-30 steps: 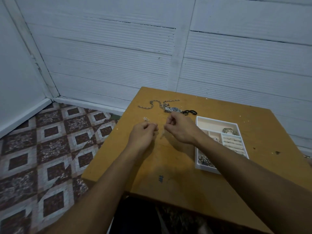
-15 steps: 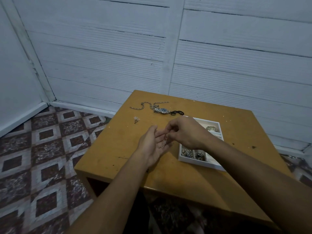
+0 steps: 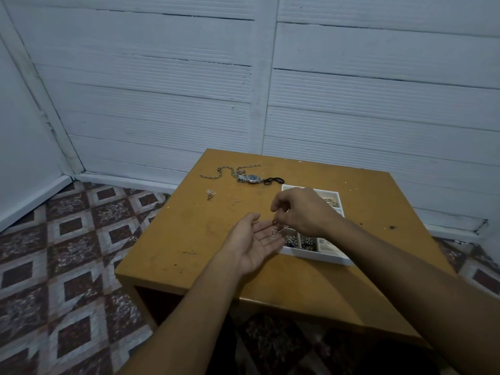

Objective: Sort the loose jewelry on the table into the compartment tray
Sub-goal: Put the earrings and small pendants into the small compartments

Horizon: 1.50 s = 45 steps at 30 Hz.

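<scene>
White boards (image 3: pixel 162 104) are making the wall behind a yellow-brown table (image 3: pixel 189 239), and brown and white tiles (image 3: pixel 67 253) are covering the floor. I am holding my left hand (image 3: pixel 253 243) out flat, with the palm up and the fingers straight. It is not gripping anything. My right hand (image 3: pixel 300 212) is hanging just above those fingers, and its thumb and finger are pinching a tiny piece of jewelry (image 3: pixel 274 230). The little piece is dangling down from my pinch over my left fingertips. It is too small for me to tell what kind it is.

Right under my right hand, just beside my left fingertips, the white tray (image 3: pixel 319 256) is sitting on the table. Some beads (image 3: pixel 290 240) are lying in its near boxes, and my right hand is hiding part of it.

Past my pinch, toward the wall, a watch (image 3: pixel 253 178), a silver chain (image 3: pixel 224 171) and a small black loop (image 3: pixel 274 181) are lying close together. Another tiny sparkly piece (image 3: pixel 210 193) is lying alone, out beyond my left hand.
</scene>
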{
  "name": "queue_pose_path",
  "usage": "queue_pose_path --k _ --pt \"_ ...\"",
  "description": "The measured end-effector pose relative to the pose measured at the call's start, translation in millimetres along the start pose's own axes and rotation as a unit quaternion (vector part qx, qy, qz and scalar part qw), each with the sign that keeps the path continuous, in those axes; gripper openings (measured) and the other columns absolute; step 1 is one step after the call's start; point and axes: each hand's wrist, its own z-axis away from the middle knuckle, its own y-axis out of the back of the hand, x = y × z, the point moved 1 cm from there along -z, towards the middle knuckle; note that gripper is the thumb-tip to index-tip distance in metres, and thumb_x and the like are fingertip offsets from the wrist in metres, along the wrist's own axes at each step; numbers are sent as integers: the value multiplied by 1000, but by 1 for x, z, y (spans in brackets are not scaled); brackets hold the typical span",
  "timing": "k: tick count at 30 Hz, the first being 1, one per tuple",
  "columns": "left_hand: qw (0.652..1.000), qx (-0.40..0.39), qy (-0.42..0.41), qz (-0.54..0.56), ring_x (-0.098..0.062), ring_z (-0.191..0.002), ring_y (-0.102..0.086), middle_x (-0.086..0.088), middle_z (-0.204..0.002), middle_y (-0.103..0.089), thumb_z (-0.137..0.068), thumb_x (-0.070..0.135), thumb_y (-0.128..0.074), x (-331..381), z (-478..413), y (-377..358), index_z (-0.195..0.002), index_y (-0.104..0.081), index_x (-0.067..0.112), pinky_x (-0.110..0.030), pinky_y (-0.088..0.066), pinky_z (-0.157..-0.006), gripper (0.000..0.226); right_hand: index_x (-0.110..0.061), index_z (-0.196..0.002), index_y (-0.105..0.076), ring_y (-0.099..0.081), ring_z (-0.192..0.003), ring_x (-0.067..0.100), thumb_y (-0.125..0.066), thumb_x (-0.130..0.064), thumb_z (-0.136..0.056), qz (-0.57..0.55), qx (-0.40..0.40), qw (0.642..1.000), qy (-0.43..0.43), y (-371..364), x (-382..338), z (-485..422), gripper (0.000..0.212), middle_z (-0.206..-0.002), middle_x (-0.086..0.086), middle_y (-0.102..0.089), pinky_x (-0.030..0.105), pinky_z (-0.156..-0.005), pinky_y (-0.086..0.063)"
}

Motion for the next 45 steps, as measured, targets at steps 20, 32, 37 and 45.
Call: queue_pose_path --k 20,32,37,45 --pt "999 -21 19 -29 -37 -96 -63 -27 -116 -60 -96 15 -45 9 -24 -17 -113 -53 -8 -42 -55 -83 30 -16 -91 -71 -58 -64 8 -64 -10 -87 -162 85 977 -111 10 50 1 10 -88 2 -70 16 -52 -45" --pt "977 26 -31 -210 -32 -101 -64 -22 -111 -64 -95 14 -48 38 -67 -50 -99 -59 -1 -41 -55 -88 19 -20 -85 -69 -61 -77 11 -64 -14 -87 -169 105 967 -161 20 90 -9 8 -88 -6 -68 19 -61 -45" --pt "976 42 -18 -213 -37 -108 -61 -25 -118 -60 -95 14 -49 40 -79 -54 -107 -57 -5 -40 -54 -85 24 -22 -82 -68 -56 -68 3 -64 -14 -87 -175 98 968 -153 12 93 -16 11 -87 -6 -68 19 -56 -39" --pt "967 34 7 -251 -37 -116 -55 -26 -123 -54 -96 19 -49 47 -84 -62 -124 -51 -6 -40 -50 -92 37 -22 -80 -68 -58 -68 4 -63 -12 -86 -176 96 968 -151 7 95 -20 13 -89 -2 -72 15 -52 -38"
